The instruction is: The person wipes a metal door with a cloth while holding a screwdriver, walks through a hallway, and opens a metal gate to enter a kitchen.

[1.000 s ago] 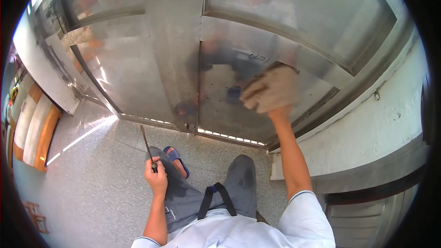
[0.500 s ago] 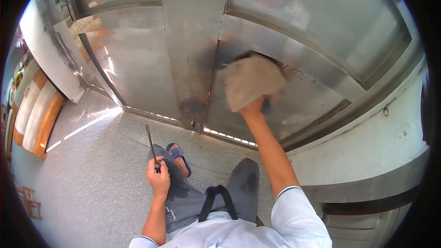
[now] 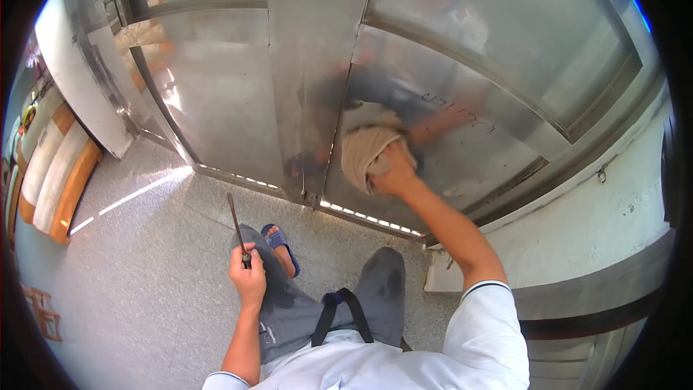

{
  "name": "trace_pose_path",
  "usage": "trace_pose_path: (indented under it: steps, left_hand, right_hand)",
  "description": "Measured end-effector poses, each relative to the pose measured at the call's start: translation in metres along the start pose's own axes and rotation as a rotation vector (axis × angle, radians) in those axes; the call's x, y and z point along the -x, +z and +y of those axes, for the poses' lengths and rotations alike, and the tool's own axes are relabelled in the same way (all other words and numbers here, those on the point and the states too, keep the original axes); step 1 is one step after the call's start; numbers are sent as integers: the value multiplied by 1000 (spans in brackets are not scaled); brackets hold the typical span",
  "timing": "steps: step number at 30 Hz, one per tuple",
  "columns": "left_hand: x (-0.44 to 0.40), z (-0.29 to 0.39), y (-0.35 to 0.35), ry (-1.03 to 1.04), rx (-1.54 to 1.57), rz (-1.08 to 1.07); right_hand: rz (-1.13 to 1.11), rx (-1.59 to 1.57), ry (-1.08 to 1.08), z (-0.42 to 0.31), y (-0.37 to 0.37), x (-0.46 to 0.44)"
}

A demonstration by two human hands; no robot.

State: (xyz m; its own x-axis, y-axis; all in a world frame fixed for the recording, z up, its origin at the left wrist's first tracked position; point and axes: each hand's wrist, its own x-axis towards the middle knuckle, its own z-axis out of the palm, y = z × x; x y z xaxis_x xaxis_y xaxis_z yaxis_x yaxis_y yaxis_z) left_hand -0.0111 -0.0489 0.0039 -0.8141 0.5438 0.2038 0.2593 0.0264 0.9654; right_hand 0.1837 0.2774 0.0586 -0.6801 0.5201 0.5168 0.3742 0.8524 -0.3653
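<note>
My right hand (image 3: 393, 168) grips a beige cloth (image 3: 361, 153) and presses it against the lower panel of a shiny metal door (image 3: 447, 166). The cloth is bunched, and part of it is hidden by my fingers. Black handwriting (image 3: 458, 112) marks the panel above and right of the cloth. Over my bent knee, my left hand (image 3: 248, 274) is closed around the dark handle of a screwdriver (image 3: 237, 224). Its long shaft points up and away from me.
A second door leaf (image 3: 209, 101) stands to the left, with light showing under its bottom edge. Grey speckled floor (image 3: 159, 267) spreads below. At far left are an orange-and-white padded seat (image 3: 61, 166) and a small wooden stool (image 3: 43, 310). A white wall (image 3: 563, 209) adjoins on the right.
My right hand has moved the cloth down and slightly left across the panel, and my right elbow has swung out to the right. My left hand and the screwdriver stay almost still.
</note>
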Motion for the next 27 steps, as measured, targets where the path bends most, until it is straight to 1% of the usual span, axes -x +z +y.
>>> trace_pose_path:
  steps: [2,3,5,6,8,9,12,13,15,16,17,18,19,20,21,22,24,25,27]
  left_hand:
    - [-1,6,2,15,-24,5]
    - [0,7,3,7,-30,3]
    - [0,4,4,23,-20,-5]
    - [-1,-1,4,23,-26,-1]
    - [-2,-12,5,120,-112,9]
    - [-3,-12,6,122,-113,20]
    - [0,-12,5,148,-140,11]
    - [1,-13,4,128,-132,3]
    - [1,-11,5,114,-123,-4]
    - [2,-7,5,55,-90,8]
    - [3,-4,3,-3,-57,17]
    - [3,-6,2,7,-55,15]
    - [2,-11,1,9,-48,18]
    - [1,-13,2,9,-38,23]
    - [0,-12,2,14,-29,24]
    - [0,-10,2,-4,-30,25]
    - [0,-8,3,-18,-20,33]
    - [0,-9,3,-7,-29,27]
    - [-2,-10,5,5,-36,36]
  right_hand:
    - [297,-89,59,-18,-27,-21]
    - [291,-94,65,-26,-42,-37]
    - [279,658,-349,-37,-62,-65]
    - [281,651,-349,-41,-57,-65]
    - [383,544,-259,-59,-38,-67]
    - [386,538,-269,-60,-25,-70]
    - [549,278,-229,-59,30,-65]
    - [549,272,-231,-53,48,-62]
    - [547,346,-122,-38,79,-54]
    - [550,345,-123,-37,87,-47]
    - [501,289,-111,-38,93,-36]
    - [456,235,-101,-39,98,-26]
    - [467,241,-106,-35,106,-14]
    - [367,191,-64,-29,112,-1]
    - [263,142,-21,-30,110,5]
    - [267,149,-26,-30,108,8]
    - [197,179,-57,-30,100,7]
    - [198,185,-70,-36,88,1]
    - [320,-58,-127,-53,58,-17]
